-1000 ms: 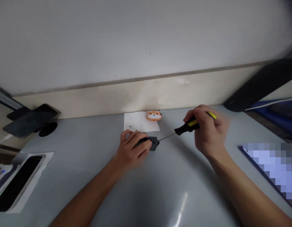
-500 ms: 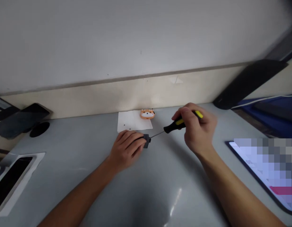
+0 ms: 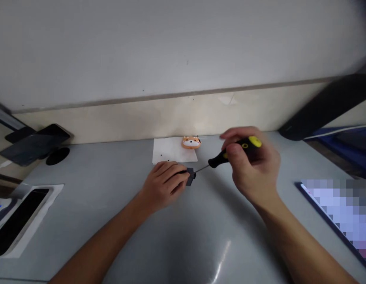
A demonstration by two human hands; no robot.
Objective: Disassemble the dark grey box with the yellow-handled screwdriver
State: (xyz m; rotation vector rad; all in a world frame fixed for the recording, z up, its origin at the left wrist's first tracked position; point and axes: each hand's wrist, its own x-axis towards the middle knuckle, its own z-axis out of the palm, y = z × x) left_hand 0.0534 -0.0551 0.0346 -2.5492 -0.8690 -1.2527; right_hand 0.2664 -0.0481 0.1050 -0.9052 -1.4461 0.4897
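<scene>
A small dark block [image 3: 190,177] lies on the grey table, with the fingers of my left hand [image 3: 165,183] closed on its left side. My right hand [image 3: 252,161] grips a black and yellow screwdriver [image 3: 220,159] by its handle, the thumb along the near side. The thin shaft slants down to the left and its tip meets the right side of the block; the exact contact is too small to tell. Behind the block is a white paper [image 3: 167,150] with small dark specks on it, and an orange animal-faced case [image 3: 191,142] rests on its right part.
A black phone [image 3: 21,217] lies on white paper at the left. Behind it, another phone [image 3: 37,144] leans on a round-based stand. A tablet with a partly blurred screen [image 3: 333,213] is at the right. A dark cylindrical object [image 3: 321,106] stands by the back wall.
My right hand has turned around the screwdriver handle, its index finger now lifted and stretched. The whole view has shifted a little, so everything appears further right. My left hand still holds the block.
</scene>
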